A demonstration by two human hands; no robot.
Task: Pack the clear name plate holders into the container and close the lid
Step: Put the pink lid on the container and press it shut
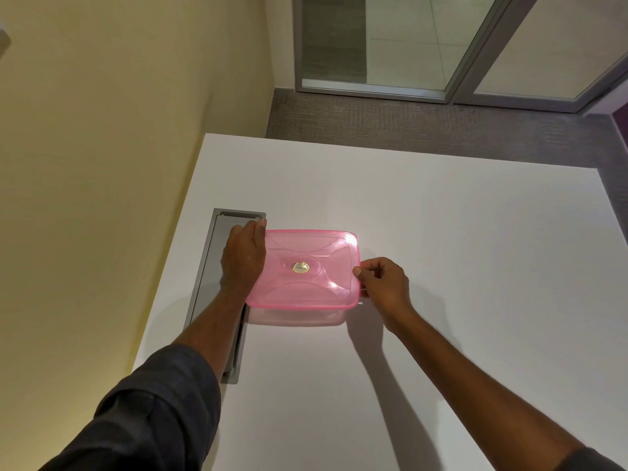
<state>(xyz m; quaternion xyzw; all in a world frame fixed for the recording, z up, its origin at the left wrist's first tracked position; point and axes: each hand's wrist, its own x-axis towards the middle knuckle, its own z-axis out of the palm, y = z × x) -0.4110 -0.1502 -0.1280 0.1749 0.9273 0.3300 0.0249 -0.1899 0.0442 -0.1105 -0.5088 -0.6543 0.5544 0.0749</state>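
One clear container (pixel 295 316) w/ pink lid (pixel 306 266) on, contents unseen, left hand (pixel 244 256) flat at side, right hand (pixel 384 287) fingers (pixel 360 271) pinching lid edge

White table (pixel 441 232) with grey cable hatch (pixel 217 266) along left edge. Yellow wall (pixel 119 113) left, grey carpet (pixel 424 127) beyond, glass doors (pixel 407 39) at back.

No text, number or brand can be read anywhere. The only label-like mark is a small oval gold sticker (pixel 301 267) at the centre of the pink lid (pixel 326 253), which sits on the container near the left edge of the white tabletop (pixel 441 232); its print is too small to make out.
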